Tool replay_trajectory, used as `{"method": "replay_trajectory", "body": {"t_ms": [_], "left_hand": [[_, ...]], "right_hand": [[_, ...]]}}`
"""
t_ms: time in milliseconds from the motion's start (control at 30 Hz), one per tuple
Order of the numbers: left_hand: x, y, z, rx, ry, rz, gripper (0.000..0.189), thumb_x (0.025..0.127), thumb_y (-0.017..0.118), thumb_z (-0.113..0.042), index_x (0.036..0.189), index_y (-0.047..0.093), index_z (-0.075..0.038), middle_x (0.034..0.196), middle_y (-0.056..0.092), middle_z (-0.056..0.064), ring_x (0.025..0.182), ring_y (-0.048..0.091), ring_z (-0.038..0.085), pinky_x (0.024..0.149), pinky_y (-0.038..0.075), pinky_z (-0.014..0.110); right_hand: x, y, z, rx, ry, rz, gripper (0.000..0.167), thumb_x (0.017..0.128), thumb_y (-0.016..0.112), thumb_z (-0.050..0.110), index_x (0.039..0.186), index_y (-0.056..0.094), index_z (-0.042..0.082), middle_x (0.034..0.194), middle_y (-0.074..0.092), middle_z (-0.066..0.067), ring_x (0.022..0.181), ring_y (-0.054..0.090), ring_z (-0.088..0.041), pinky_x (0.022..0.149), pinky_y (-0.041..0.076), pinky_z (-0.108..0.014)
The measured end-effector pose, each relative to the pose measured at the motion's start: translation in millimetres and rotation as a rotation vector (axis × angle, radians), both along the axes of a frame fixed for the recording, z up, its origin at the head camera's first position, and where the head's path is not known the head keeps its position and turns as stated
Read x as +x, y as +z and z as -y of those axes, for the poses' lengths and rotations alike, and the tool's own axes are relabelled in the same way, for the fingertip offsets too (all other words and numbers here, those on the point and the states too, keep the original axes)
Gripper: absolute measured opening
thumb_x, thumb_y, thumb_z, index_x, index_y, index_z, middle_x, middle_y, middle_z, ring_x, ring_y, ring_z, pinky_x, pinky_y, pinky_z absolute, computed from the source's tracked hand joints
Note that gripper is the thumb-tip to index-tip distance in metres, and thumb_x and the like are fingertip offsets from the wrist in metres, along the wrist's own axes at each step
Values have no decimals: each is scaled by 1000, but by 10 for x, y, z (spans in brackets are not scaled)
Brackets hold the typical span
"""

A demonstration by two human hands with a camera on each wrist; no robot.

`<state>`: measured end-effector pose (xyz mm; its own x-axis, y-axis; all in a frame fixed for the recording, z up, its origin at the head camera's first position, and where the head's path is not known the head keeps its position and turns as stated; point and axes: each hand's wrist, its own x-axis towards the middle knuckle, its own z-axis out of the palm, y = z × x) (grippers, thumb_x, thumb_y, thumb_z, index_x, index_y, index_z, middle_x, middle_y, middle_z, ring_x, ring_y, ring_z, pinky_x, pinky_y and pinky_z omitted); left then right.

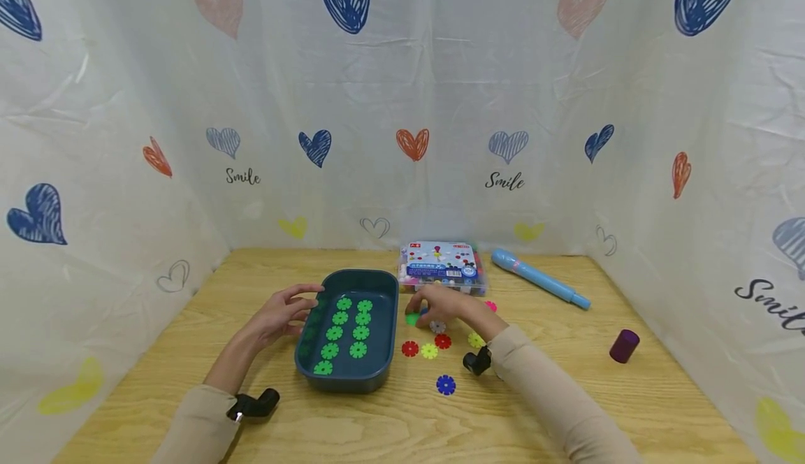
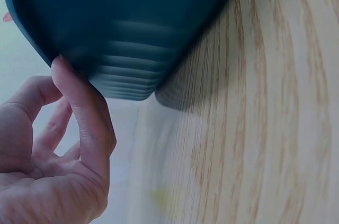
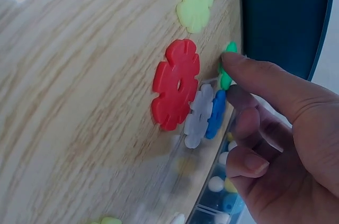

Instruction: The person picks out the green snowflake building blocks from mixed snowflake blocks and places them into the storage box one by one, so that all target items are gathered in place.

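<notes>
A dark teal basin (image 1: 379, 380) stands mid-table, with several green snowflake discs (image 1: 358, 349) lying in two rows on its floor. At its left side my left hand (image 1: 287, 312) touches the rim; in the left wrist view, a fingertip (image 2: 62, 68) rests against the edge. My right hand (image 1: 442, 303), right of the basin, pinches a green snowflake disc (image 3: 229, 65) between thumb and fingers. Close by on the table lie a blue disc (image 3: 215, 114), a grey disc (image 3: 199, 116), red discs (image 1: 410, 349), a yellow disc (image 1: 429, 351) and another blue disc (image 1: 446, 384).
Behind my right hand is a clear plastic box (image 1: 441, 265) of colourful parts. A light-blue tube-shaped object (image 1: 541, 279) lies at the back right, and a purple cylinder (image 1: 625, 346) stands near the right edge. White heart-printed curtains (image 1: 409, 93) enclose the table.
</notes>
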<state>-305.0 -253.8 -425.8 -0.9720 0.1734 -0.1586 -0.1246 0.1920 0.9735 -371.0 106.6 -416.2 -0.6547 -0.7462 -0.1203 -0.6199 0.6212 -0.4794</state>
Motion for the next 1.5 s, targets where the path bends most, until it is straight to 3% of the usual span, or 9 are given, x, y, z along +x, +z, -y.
{"method": "replay_trajectory", "body": {"t_ms": [400, 633, 933, 1500], "left_hand": [[-8, 2, 9, 7, -12, -7, 49, 96, 63, -29, 141, 49, -15, 118, 63, 10, 90, 69, 21, 70, 60, 32], [-1, 2, 2, 14, -18, 0, 48, 97, 62, -27, 141, 48, -15, 118, 63, 12, 89, 68, 19, 70, 60, 32], [-2, 20, -2, 17, -13, -5, 47, 96, 63, -27, 140, 50, -15, 114, 65, 8, 88, 69, 20, 70, 60, 32], [6, 4, 6, 24, -27, -7, 51, 96, 63, -28, 142, 48, -13, 119, 62, 14, 89, 69, 20, 70, 60, 32]], "right_hand": [[-47, 38, 26, 33, -68, 66, 21, 87, 73, 10, 108, 71, 12, 104, 69, 1, 98, 61, -12, 92, 52, -32], [-50, 66, 24, 42, -69, 95, 26, 84, 77, 14, 108, 70, 11, 102, 67, 1, 94, 59, -12, 90, 51, -31], [-52, 68, 21, 44, -70, 101, 18, 84, 77, 16, 100, 70, 14, 96, 67, 5, 89, 59, -10, 85, 51, -27], [-21, 63, -3, -24, 37, 91, 23, 87, 72, 5, 108, 65, 11, 109, 66, -2, 98, 61, -15, 85, 52, -28]]}}
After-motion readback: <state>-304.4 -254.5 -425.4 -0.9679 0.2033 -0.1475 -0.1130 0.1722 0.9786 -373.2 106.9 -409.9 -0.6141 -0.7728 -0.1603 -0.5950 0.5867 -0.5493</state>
